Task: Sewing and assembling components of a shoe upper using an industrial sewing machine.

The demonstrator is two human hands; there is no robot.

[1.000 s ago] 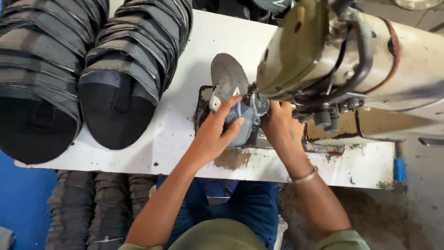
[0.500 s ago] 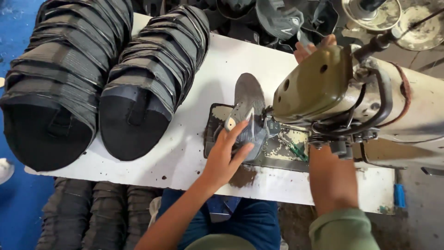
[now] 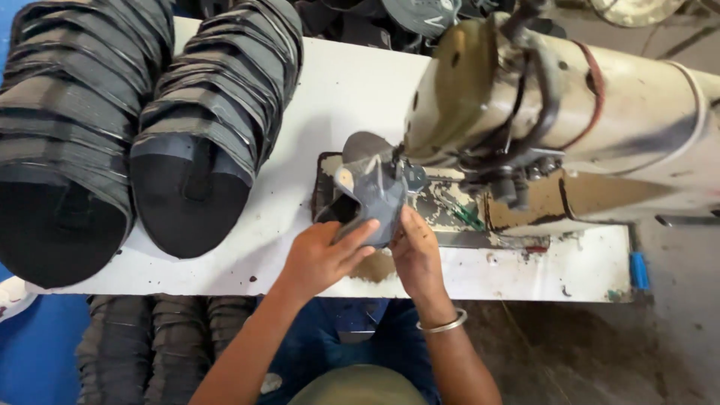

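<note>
Grey shoe upper [image 3: 375, 196]: soft, matte, curved panel with a pale tab at the top-left edge, sitting at the needle end of the sewing machine [image 3: 570, 112], over the worn metal bed plate [image 3: 450, 217]. Machine body is cream-painted, chipped, grimy, rounded head. Counter [image 3: 337, 97] is white, scuffed, stained near the front edge. Two long stacks of dark uppers [image 3: 202, 127] lie on the counter's left, ribbed look from overlapping layers, well apart from the hands.

Left hand [image 3: 319, 259]: palm down, fingers extended, grip pinched on the upper's lower edge. Right hand [image 3: 416, 251]: just beside it, fingers curled, grip closed on the same piece from the right. Metal bangle [image 3: 442, 324] on right wrist.
</note>
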